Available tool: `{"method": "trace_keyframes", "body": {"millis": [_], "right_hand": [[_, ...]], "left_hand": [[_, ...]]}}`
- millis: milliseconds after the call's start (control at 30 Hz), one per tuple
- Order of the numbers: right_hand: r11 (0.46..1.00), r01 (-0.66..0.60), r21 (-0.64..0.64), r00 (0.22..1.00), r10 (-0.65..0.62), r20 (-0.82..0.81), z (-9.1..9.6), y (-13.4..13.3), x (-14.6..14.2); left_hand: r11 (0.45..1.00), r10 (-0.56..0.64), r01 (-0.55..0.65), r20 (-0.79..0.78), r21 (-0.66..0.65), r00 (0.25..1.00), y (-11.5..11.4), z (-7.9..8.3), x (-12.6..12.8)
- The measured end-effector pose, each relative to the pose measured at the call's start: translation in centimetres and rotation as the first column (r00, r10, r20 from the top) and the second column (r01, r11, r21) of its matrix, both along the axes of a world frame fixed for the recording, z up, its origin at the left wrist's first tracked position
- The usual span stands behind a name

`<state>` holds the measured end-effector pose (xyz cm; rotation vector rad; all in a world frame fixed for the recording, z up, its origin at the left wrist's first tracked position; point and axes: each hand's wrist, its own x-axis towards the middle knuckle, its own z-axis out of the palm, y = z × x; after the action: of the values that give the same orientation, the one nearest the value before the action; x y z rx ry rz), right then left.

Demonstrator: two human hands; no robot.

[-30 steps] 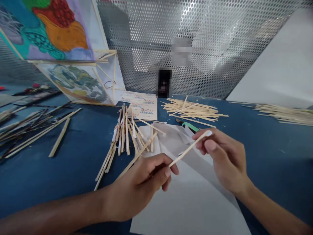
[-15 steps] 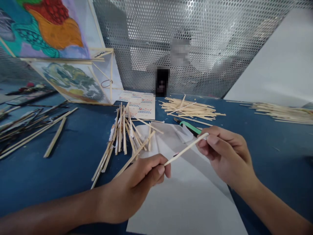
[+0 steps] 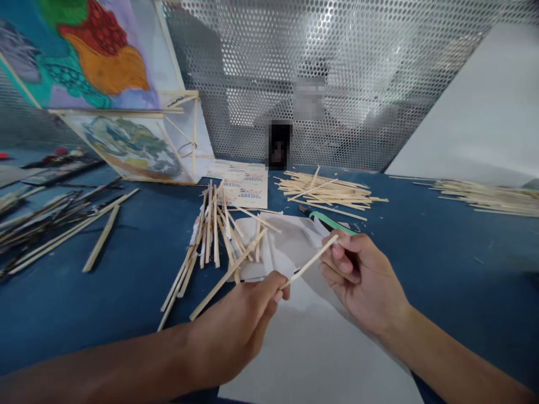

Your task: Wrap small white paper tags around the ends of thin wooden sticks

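Observation:
My left hand (image 3: 240, 320) is closed around the lower end of a thin, pale wooden stick (image 3: 314, 261). The stick slants up to the right above a white sheet of paper (image 3: 320, 353). At its upper end, the fingertips of my right hand (image 3: 368, 283) pinch the tip. Just beyond my right hand lies a green and black cutter (image 3: 330, 220), partly covered by that hand. Several short sticks with white scraps on them (image 3: 215, 241) fan out beyond my left hand, some over the paper's edge.
A sandpaper sheet (image 3: 255, 182), printed side up, lies near the perforated metal panel (image 3: 248, 73). Behind the cutter is a stick pile (image 3: 326, 189), with another pile (image 3: 484, 196) at right. Painted canvases (image 3: 130, 143) lean at left, near dark, stained sticks (image 3: 54, 216).
My right hand has moved left and slightly down, its fingers curling in more at the stick's tip. My left hand has rotated slightly, still gripping the lower end. The view has shifted a little.

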<state>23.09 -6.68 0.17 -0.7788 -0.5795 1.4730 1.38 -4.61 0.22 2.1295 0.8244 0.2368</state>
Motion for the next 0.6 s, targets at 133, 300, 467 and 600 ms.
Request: {"method": "trace_keyframes", "body": {"millis": [133, 300, 467, 600], "right_hand": [[0.987, -0.162, -0.014, 0.978, 0.158, -0.133, 0.2, 0.0, 0.4], [0.92, -0.366, 0.139, 0.885, 0.39, -0.253, 0.4, -1.2, 0.5], [0.824, -0.514, 0.237, 0.74, 0.566, -0.364, -0.2, -2.5, -0.3], [0.814, -0.536, 0.222, 0.774, 0.579, -0.256, 0.2, -2.7, -0.6]], "left_hand": [[0.985, -0.03, 0.044, -0.089, 0.168, 0.996, 0.2, -0.5, -0.3], [0.928, -0.127, 0.162, -0.124, 0.336, 0.984, 0.0, -0.9, -0.7], [0.818, -0.212, 0.236, -0.107, 0.525, 0.971, 0.6, -1.2, -0.9], [0.81, -0.219, 0.222, -0.072, 0.542, 0.973, 1.0, -1.3, -1.1]]}}
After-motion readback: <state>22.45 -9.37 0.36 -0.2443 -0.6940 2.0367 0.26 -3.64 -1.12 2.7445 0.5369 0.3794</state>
